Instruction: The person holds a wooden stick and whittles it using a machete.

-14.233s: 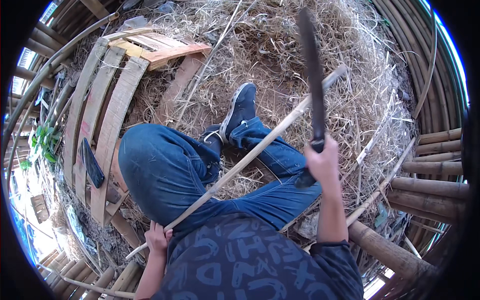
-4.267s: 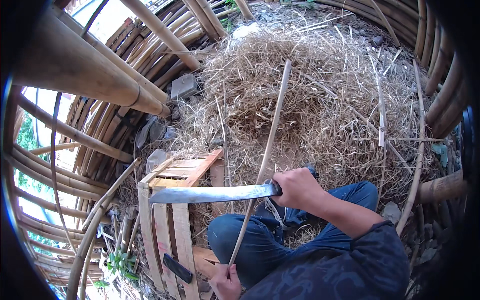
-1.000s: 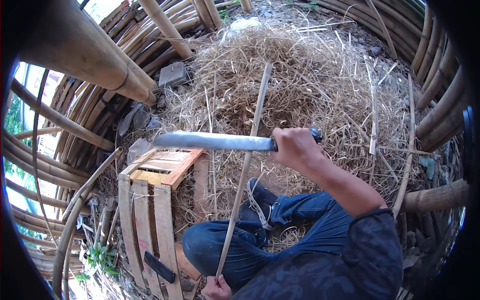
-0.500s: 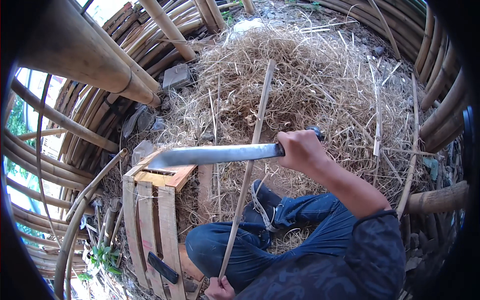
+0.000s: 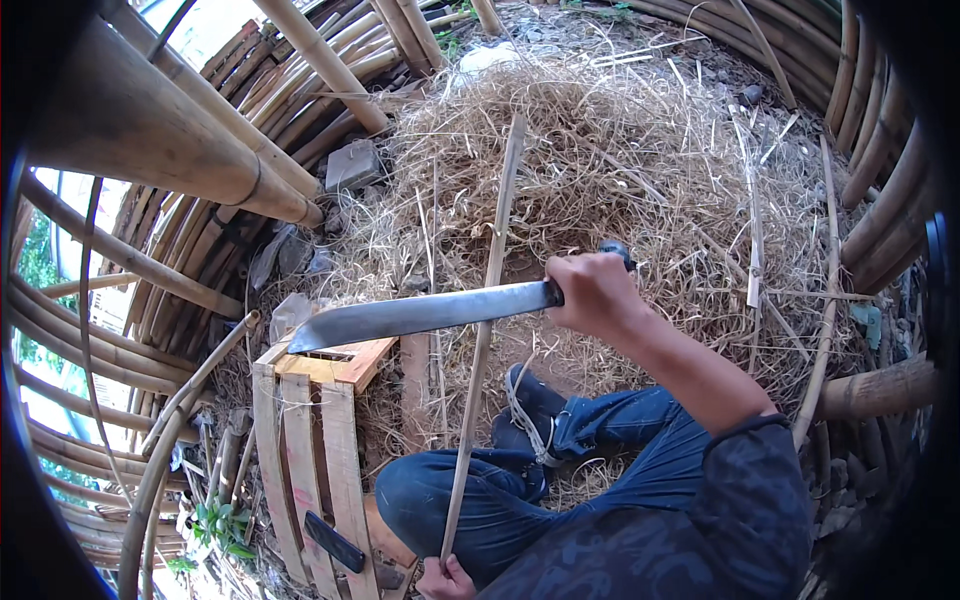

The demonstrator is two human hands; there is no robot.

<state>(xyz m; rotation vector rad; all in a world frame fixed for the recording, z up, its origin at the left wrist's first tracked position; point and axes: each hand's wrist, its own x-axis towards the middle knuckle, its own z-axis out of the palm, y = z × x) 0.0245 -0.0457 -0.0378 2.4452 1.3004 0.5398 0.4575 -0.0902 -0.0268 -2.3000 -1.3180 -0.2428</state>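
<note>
Left hand: your left hand (image 5: 447, 578), at the bottom edge of the frame, is curled shut round the near end of the bamboo strip (image 5: 483, 330); only part of the hand shows.
Bamboo strip: one long thin strip — it runs from that hand up the middle of the frame, over your knee, its far end lying on the straw pile (image 5: 640, 160).
Right hand: your right hand (image 5: 597, 293), centre right, is clenched on the dark handle of the machete (image 5: 425, 312).
Machete: one blade, held level, pointing to frame left, crossing the strip about midway; whether the edge touches the strip cannot be told.
Progress: judged from this view, the strip is whole and uncut, so the shaving or cutting looks unfinished; the shavings heaped about suggest much work done.
Pallet: one wooden pallet (image 5: 300, 440), lower left, just beside your leg.
Sheath: one dark flat object (image 5: 334, 541) on the pallet — perhaps a sheath.
Poles: many bamboo poles (image 5: 150, 130), upper left and right edge; too many to count.
</note>
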